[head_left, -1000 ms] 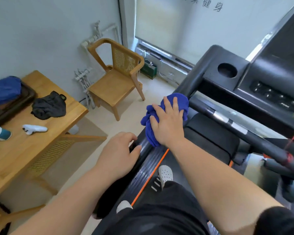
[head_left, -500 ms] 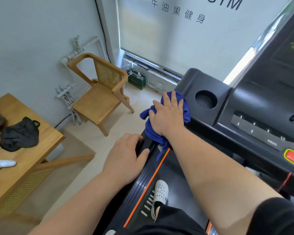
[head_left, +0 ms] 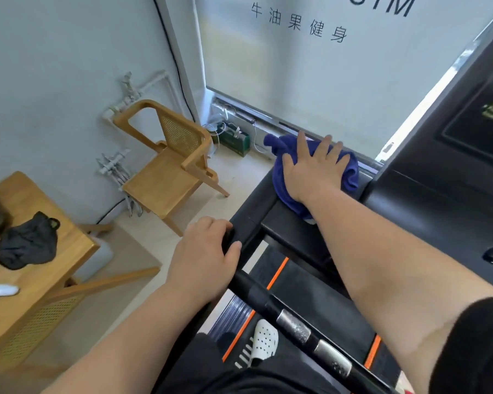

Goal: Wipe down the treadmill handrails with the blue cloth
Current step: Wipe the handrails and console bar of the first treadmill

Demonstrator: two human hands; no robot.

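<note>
Entry, head view, sole view on record.

Blue cloth [head_left: 349,170]: lying bunched on the black top corner where the left handrail [head_left: 249,223] is meeting the console [head_left: 439,211]. One tail is sticking out toward the window, and another is showing below the wrist.

Right hand [head_left: 310,173]: pressing down on the cloth, palm flat, fingers [head_left: 326,147] spread nearly straight and curling round nothing. The cloth is being pinned, not clutched.

Left hand [head_left: 207,260]: gripping the handrail lower down, its fingers wrapping round the black bar, thumb lying on the inner side.

Change noted: a second ago the cloth was sitting on the sloping rail just ahead of the left hand. It is now lying well up the rail, apart from that hand, at the console end. The left hand is keeping its place.

Judgement: the upward stroke is probably reaching its end, so this rail's upper run is likely getting covered. The stretch under the left hand, the cross bar [head_left: 293,328] with its metal plates, and the right rail, which is out of view, seemingly are still waiting.

Also present: wooden chair [head_left: 168,177]; wooden surface [head_left: 49,282] carrying a dark garment [head_left: 26,243]; white shoe [head_left: 264,344] on the belt [head_left: 299,280].
</note>
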